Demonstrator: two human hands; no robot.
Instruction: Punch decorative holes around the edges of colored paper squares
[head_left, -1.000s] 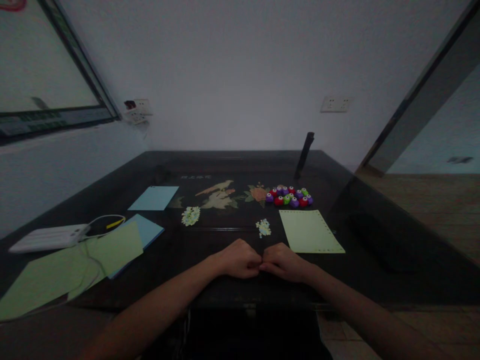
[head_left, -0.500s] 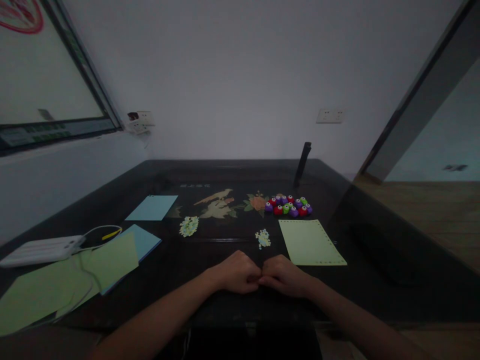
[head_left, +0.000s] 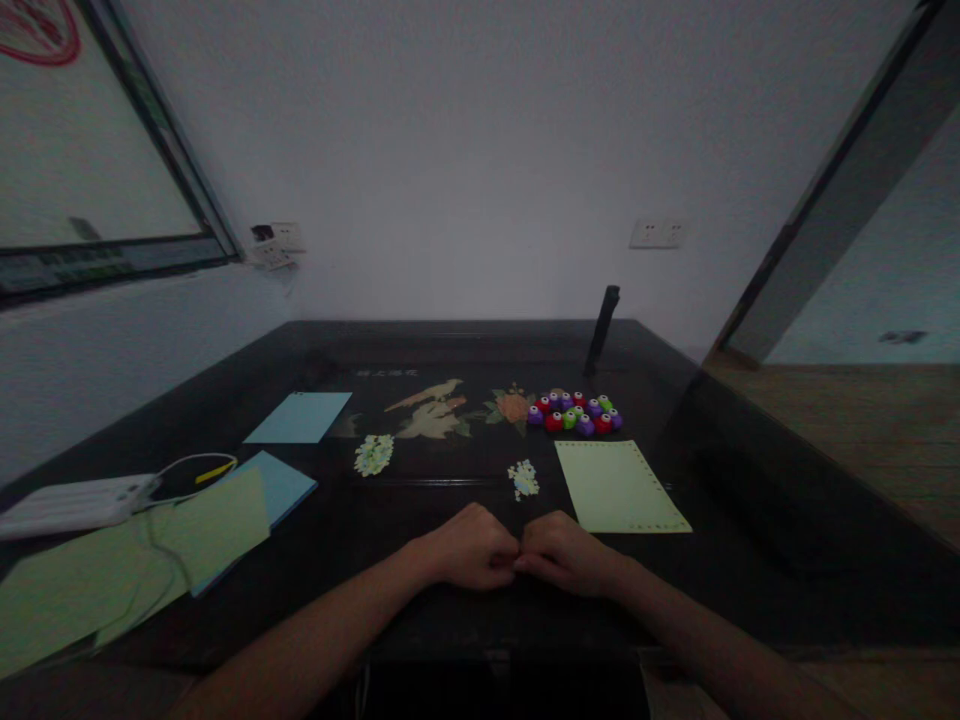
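Both hands rest curled on the dark tabletop (head_left: 750, 520) close to its near edge, the left hand (head_left: 469, 548) and the right hand (head_left: 568, 552) pressed together at the fingertips; whether anything is pinched between them cannot be made out in the dim light. Just beyond the knuckles, toward the middle of the tabletop, lies a small heap of paper cut-outs (head_left: 523, 479), apart from both hands. To its right, near the right hand but not touching it, lies a pale green sheet with punched edges (head_left: 617, 487). Further back sits a cluster of red, purple and green craft punches (head_left: 574, 412), with a dark upright object (head_left: 602, 329) behind it near the far edge. A second heap of cut-outs (head_left: 373, 454) lies left of centre. Toward the left edge are a blue sheet (head_left: 298, 417), overlapping green and blue papers (head_left: 210, 525) and a white power bank (head_left: 71, 502).
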